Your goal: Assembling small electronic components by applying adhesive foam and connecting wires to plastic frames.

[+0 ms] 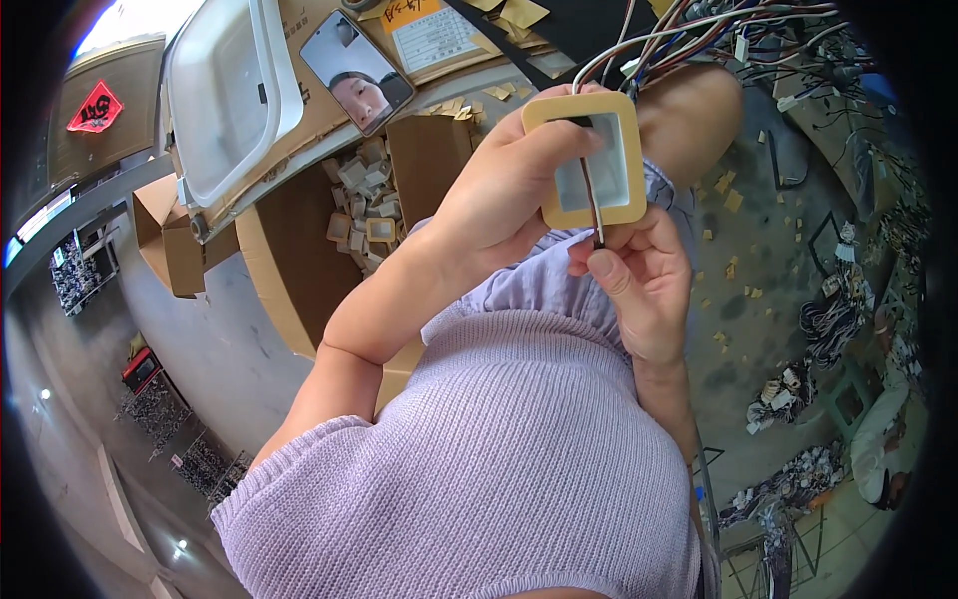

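Note:
My left hand (504, 190) grips a small white rectangular housing with a yellow foam-like rim (633, 150), held above my lap. Its thumb presses inside the open face, near a small black part. A thin dark wire (591, 190) runs from under that thumb, across the recess and over the lower rim. My right hand (649, 285), just below the housing, pinches the wire's dark end (599, 241) between thumb and fingertips. A white cable (589, 65) rises from behind the housing's top toward a bundle of wires (718, 35).
A cardboard box (289, 265) at left holds several similar white housings (381, 230). Above it, the bench bears a white plastic tub (225, 110), a phone (357, 75) and yellow scraps (523, 12). More scraps (733, 200) and wire piles (833, 319) lie on the floor at right.

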The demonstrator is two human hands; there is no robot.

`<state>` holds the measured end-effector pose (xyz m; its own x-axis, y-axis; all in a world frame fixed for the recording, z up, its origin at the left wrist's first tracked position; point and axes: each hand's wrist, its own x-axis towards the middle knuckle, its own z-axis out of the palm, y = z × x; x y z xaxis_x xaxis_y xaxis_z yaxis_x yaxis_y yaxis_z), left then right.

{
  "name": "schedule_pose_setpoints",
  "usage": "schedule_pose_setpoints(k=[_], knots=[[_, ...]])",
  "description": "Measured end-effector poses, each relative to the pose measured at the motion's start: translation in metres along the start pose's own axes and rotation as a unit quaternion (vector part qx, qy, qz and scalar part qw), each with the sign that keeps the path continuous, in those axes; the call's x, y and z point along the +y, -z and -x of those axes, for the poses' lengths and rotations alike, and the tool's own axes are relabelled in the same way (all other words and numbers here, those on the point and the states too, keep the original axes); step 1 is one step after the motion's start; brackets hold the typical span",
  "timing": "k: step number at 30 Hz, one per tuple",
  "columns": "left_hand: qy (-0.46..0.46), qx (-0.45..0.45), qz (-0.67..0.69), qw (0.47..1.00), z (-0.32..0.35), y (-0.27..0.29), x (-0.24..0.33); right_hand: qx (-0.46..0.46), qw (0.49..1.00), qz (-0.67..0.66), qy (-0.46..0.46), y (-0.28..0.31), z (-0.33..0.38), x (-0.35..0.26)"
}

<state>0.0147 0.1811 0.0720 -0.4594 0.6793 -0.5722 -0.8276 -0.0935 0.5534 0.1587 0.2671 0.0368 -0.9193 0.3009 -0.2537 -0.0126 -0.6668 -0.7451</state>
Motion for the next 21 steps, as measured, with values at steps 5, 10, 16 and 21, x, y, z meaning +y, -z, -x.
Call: schedule_pose_setpoints(k=[5,10,16,21], knots=[[-0.134,-0.075,-0.188,0.97,0.0,0.004,-0.004,-0.018,0.999,0.02,-0.018,0.003,0.003,0.012],[-0.24,-0.166,-0.341,0.894,-0.004,0.021,-0.01,-0.025,0.999,0.036,-0.005,0.01,-0.001,0.024],[-0.247,-0.162,-0.387,0.874,0.006,0.029,-0.009,-0.038,0.991,0.118,0.048,0.019,-0.012,0.019],[-0.124,-0.232,-0.704,0.66,0.014,0.056,0.012,-0.037,0.995,-0.049,0.078,0.009,-0.041,-0.036]])
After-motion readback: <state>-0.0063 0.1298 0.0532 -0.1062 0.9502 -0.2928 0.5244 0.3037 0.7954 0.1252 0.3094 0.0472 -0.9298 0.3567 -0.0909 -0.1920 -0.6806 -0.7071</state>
